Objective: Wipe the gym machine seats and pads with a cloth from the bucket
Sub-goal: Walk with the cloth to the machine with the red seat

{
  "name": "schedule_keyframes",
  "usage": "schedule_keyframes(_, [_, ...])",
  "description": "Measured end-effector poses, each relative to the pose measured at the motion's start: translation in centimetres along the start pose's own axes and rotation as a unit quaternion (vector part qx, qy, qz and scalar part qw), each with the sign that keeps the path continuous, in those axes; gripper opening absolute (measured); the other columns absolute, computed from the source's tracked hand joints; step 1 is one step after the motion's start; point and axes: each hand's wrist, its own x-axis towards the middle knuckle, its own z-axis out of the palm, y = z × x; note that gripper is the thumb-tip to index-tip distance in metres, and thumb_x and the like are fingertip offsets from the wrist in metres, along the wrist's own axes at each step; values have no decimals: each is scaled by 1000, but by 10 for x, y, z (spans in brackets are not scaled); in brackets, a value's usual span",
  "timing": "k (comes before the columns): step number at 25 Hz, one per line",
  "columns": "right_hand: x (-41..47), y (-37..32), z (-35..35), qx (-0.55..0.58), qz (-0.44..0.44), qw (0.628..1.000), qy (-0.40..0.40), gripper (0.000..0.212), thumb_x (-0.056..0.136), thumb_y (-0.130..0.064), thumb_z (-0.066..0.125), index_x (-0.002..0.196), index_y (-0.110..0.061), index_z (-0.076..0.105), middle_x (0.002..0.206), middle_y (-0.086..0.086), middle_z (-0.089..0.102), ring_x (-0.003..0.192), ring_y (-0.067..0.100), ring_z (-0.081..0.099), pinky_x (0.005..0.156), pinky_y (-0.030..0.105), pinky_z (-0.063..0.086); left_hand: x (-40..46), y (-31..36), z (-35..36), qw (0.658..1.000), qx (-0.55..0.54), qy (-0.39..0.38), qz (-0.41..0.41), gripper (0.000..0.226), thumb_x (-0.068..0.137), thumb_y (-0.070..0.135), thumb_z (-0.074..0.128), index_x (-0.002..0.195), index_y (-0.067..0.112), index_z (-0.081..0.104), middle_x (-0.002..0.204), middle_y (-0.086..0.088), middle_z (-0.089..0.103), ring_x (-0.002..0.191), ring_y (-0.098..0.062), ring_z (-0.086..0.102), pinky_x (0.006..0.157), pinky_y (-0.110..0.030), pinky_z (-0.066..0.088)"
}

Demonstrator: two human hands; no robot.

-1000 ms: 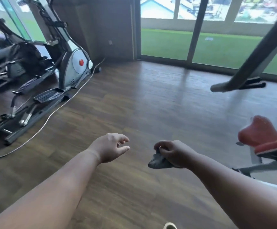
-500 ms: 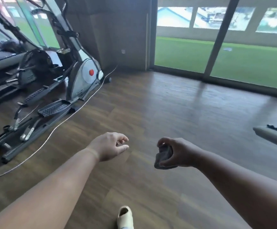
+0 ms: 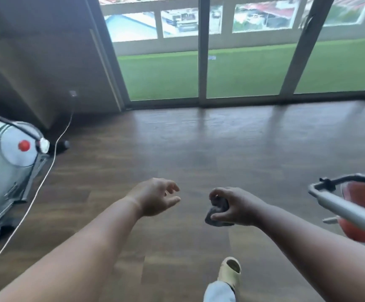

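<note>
Right hand [image 3: 236, 207] clenched round a dark, crumpled cloth [image 3: 217, 211], held in mid-air over the floor; left hand [image 3: 155, 196] loose and empty, fingers slack, just beside it. Near the right edge, a red padded seat [image 3: 359, 197] behind a smooth grey metal bar [image 3: 349, 211] (likely next to wipe). Risk of tripping on the thin white cable [image 3: 46, 173] trailing across glossy wood planks [image 3: 199, 149] by the grey elliptical [image 3: 11, 162].

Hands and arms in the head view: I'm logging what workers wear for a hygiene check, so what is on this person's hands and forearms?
Nothing is worn on either. The left hand and right hand are bare, with no gloves, and no rings, watch or wristband can be seen. Both forearms are bare as far as the frame's edge, so no sleeve shows.
</note>
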Motion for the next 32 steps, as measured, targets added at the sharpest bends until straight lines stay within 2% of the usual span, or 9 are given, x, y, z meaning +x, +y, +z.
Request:
schedule_keyframes(4, [91,54,-51,-9,41,999,17,48,71,-51,73,114,-35,60,108,-10,66,95,15,61,82,28,50,117,3,-25,999,34,-5,11,37,90,54,59,123,36,63,117,16,65,102,-7,62,93,-26,48])
schedule_keyframes(11, [241,135,-154,-21,67,998,2,51,73,-50,73,120,-35,60,114,-11,66,101,16,62,84,28,50,311,11,-67,998,38,-43,13,38,92,53,59,125,35,62,120,15,65,109,-8,60,95,-26,47])
schedule_keyframes(14, [283,169,-180,-7,98,995,14,47,74,-47,72,118,-33,60,112,-12,66,99,13,61,81,26,49,394,18,-81,994,65,-72,56,38,92,53,58,125,35,62,121,14,65,111,-9,60,95,-27,47])
schedule_keyframes(19, [339,240,-230,14,211,974,78,48,73,-49,70,116,-33,59,114,-13,66,101,14,62,80,27,49,566,49,-113,972,117,-95,183,41,93,54,58,129,35,60,122,12,65,111,-13,61,93,-29,49])
schedule_keyframes(22, [337,274,-260,59,303,943,128,52,69,-55,68,117,-36,57,114,-15,65,102,15,62,86,31,52,649,98,-120,943,151,-130,266,40,92,55,58,128,37,60,121,13,65,106,-13,63,89,-29,51])
schedule_keyframes(25, [308,304,-275,88,384,902,178,48,77,-52,67,121,-37,56,119,-12,62,109,16,59,90,31,49,699,170,-108,904,173,-166,353,39,92,55,58,127,38,60,119,14,65,104,-10,63,88,-26,50])
schedule_keyframes(28, [258,338,-276,113,459,856,209,41,80,-50,64,119,-37,56,117,-10,60,109,16,59,88,30,47,724,251,-79,860,184,-204,431,38,93,53,58,127,38,60,118,15,65,103,-7,63,88,-23,49])
schedule_keyframes(32, [188,398,-273,144,536,804,214,41,81,-51,61,120,-39,54,110,-12,55,103,15,57,86,33,45,741,359,-25,808,196,-243,499,37,91,51,61,124,35,62,115,14,66,98,-6,64,86,-24,50])
